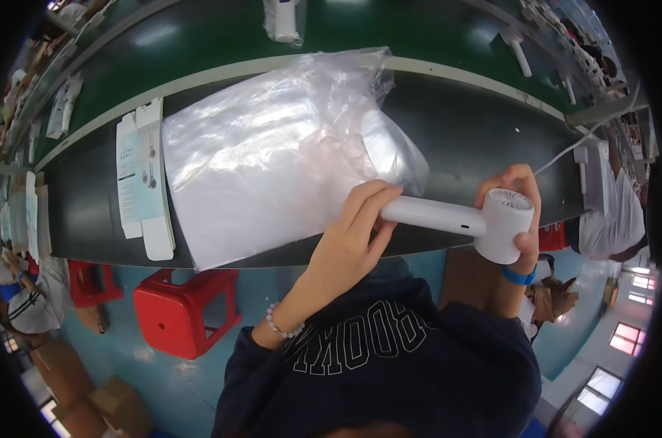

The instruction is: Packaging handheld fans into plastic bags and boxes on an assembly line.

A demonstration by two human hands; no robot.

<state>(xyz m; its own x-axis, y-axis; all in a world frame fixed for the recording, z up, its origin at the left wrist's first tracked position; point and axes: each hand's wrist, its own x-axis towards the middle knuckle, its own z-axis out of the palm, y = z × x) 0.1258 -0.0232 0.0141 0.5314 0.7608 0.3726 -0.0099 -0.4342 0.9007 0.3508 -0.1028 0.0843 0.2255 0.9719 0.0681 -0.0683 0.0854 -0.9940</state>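
A white handheld fan (448, 217) lies level across both my hands, above the near edge of the dark workbench. The fingers of my left hand (356, 230) pinch the free end of its handle. My right hand (524, 212) wraps round the fan's drum-shaped head, whose slatted grille faces up; a small dark slot shows on the handle. Just beyond my left hand a stack of clear plastic bags (250, 160) covers much of the bench. Left of the bags lie flattened printed boxes (142, 179), white and pale blue.
Behind the workbench (484, 131) runs a green conveyor belt (199, 44), with a bagged white device (283, 22) on it. A white cable (586, 135) trails at the right. Below the bench stands a red stool (181, 310), and cardboard boxes (119, 405) sit at lower left.
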